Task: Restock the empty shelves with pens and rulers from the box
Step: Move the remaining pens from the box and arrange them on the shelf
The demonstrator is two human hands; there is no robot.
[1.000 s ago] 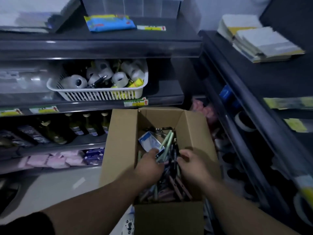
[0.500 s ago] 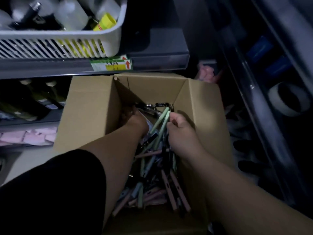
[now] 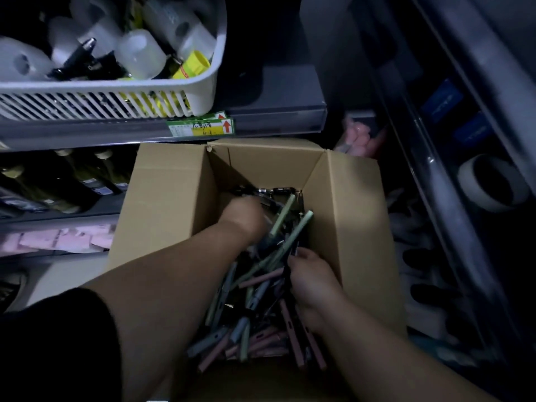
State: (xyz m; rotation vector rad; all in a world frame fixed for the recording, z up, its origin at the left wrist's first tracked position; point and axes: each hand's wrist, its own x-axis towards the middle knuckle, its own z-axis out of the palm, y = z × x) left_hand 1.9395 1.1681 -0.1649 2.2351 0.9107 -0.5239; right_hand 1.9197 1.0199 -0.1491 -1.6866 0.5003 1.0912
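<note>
An open cardboard box (image 3: pixel 162 204) stands on the floor below the shelves. It holds a loose pile of pens (image 3: pixel 249 323) in pink, green, grey and dark colours, and two long green pens (image 3: pixel 293 227) stick up near the far end. My left hand (image 3: pixel 243 219) reaches deep into the far left of the box; its fingers are hidden among dark items there. My right hand (image 3: pixel 313 282) is at the right side of the pile, fingers curled round a few dark and green pens. I see no rulers.
A white slotted basket (image 3: pixel 116 97) of white rolls and a yellow item sits on the shelf above the box. Dark bottles (image 3: pixel 72 181) and pink packs (image 3: pixel 58 239) fill the lower left shelves. A second shelf unit (image 3: pixel 435 169) on the right holds a tape roll (image 3: pixel 493 187).
The camera has dropped closer over the box. My left hand pushed further into the far end; my right hand slid back toward me along the right side of the pens.
</note>
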